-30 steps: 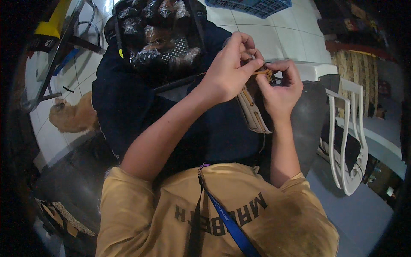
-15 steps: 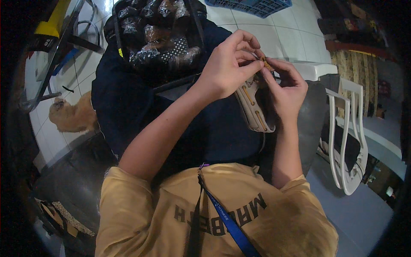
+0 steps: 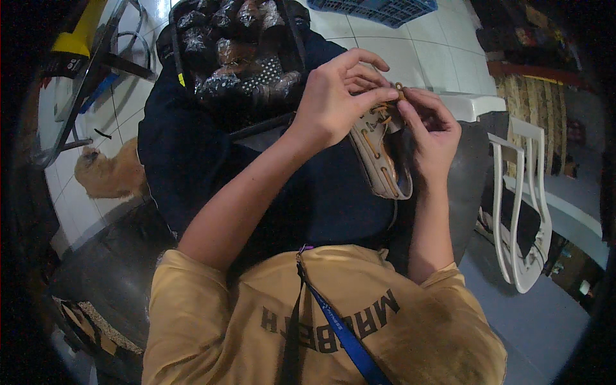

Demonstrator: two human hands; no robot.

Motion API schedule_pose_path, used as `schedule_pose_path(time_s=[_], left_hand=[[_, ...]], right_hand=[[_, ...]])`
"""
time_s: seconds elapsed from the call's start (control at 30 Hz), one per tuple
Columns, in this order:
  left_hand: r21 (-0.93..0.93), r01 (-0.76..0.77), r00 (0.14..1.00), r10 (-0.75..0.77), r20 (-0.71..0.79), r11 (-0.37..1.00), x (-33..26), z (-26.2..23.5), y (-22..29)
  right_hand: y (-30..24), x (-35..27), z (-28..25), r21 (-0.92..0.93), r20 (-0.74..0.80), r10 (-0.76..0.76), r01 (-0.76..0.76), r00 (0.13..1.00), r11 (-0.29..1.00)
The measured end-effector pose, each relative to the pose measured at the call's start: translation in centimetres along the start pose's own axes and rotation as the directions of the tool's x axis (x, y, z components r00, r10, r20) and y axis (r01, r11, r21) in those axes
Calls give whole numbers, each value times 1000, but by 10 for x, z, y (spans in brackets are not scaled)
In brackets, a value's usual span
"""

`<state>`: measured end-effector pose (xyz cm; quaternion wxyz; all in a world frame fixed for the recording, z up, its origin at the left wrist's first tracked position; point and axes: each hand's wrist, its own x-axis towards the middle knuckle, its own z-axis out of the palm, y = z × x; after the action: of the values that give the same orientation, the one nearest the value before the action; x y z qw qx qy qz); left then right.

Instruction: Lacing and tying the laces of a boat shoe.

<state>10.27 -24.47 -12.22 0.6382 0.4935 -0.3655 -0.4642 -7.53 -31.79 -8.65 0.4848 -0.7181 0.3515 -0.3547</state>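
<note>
A pale beige boat shoe [image 3: 375, 160] with tan-orange laces rests over my dark-clothed lap, its heel end toward me. Above its front part, my left hand [image 3: 335, 96] pinches the tan lace [image 3: 400, 90] between thumb and fingers. From the other side, my right hand [image 3: 435, 128] closes thumb and forefinger on the same lace, and the two sets of fingertips nearly meet. A small loop of lace stands up between them. The fingers partly cover the toe end of the shoe.
A black tray [image 3: 301, 38] of plastic-wrapped items lies just beyond my left forearm. Farther off is a blue crate [image 3: 378, 11]. A white plastic chair [image 3: 513, 212] stands at right, and a tan furry animal [image 3: 109, 170] lies on the tiled floor at left.
The lace between my fingertips has changed from a bunched coil to a small upright loop. My hands have parted slightly, showing more of the shoe's lacing.
</note>
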Motion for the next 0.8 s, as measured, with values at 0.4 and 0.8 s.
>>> schedule_pose_path(time_s=[0.4, 0.8], left_hand=[[-269, -47, 998, 57, 30, 962, 2, 3, -12], [-389, 36, 996, 0, 91, 920, 5, -9, -12]], right_hand=[[-4, 3, 10, 120, -28, 97, -93, 995, 988], [1, 4, 9, -310, 11, -263, 254, 965, 916]])
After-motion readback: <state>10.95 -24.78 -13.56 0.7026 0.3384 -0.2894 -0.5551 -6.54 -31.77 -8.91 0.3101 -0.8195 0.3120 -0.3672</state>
